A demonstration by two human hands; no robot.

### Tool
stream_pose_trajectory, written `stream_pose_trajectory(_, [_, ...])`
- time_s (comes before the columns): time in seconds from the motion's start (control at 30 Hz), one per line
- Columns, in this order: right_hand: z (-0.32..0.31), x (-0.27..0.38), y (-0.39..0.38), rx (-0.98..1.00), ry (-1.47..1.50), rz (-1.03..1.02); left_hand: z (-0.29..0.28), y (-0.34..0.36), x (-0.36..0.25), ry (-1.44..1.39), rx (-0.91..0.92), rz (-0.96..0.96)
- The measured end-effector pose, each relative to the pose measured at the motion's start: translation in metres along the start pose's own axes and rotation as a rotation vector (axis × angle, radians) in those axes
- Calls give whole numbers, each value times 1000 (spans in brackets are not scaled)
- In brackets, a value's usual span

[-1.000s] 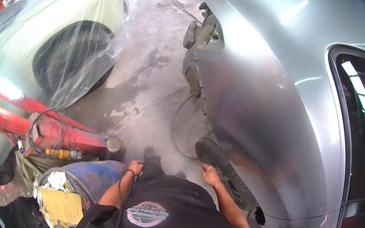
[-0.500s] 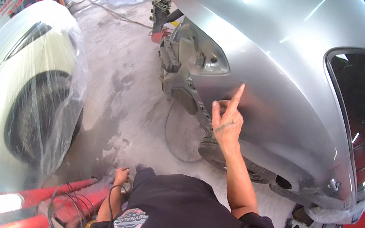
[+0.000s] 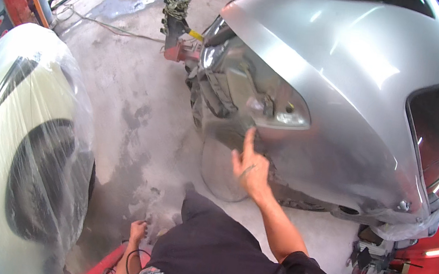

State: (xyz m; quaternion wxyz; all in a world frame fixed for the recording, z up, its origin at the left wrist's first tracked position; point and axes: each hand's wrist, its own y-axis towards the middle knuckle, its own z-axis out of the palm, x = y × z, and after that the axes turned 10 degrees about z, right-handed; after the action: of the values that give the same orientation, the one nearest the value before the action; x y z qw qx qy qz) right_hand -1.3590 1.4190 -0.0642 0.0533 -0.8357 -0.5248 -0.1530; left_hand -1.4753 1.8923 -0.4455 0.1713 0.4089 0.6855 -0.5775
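Note:
My right hand (image 3: pixel 253 170) is raised in front of the silver car body (image 3: pixel 332 170), index finger stretched out, thumb apart and the other fingers folded. Nothing is in it. Its fingertip appears just below the lamp opening (image 3: pixel 270 96), where bare inner parts show; whether it touches the car I cannot tell. Low at my left side, my left hand (image 3: pixel 139 231) is closed with the fingers curled; what it holds, if anything, is hidden. A dark cord (image 3: pixel 130 262) loops beside that forearm.
On the left stands a pale car under clear plastic sheeting (image 3: pixel 40 95). A dark post wrapped with chain (image 3: pixel 176 7) rises beyond the silver car's corner. A red bar (image 3: pixel 103 266) lies near my left arm. A hose (image 3: pixel 114 28) crosses the dusty floor.
My view has shifted, showing more of the lamp opening. The pointing right hand has moved left and down, away from the side panel toward the lower edge of the opening.

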Motion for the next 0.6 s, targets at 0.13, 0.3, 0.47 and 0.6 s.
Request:
stream_pose_trajectory(0.13, [57, 48, 25, 317, 243, -85, -18, 41, -40, -44, 30, 13])
stream_pose_trajectory(0.3, [108, 116, 86, 604, 321, -301, -68, 84, -92, -21, -51, 68])
stream_pose_trajectory(0.47, [181, 185, 159, 638, 513, -443, -105, 115, -166, -106, -120, 25])
stream_pose_trajectory(0.6, [243, 258, 227, 687, 665, -440, -123, 157, -204, -99, -153, 54])
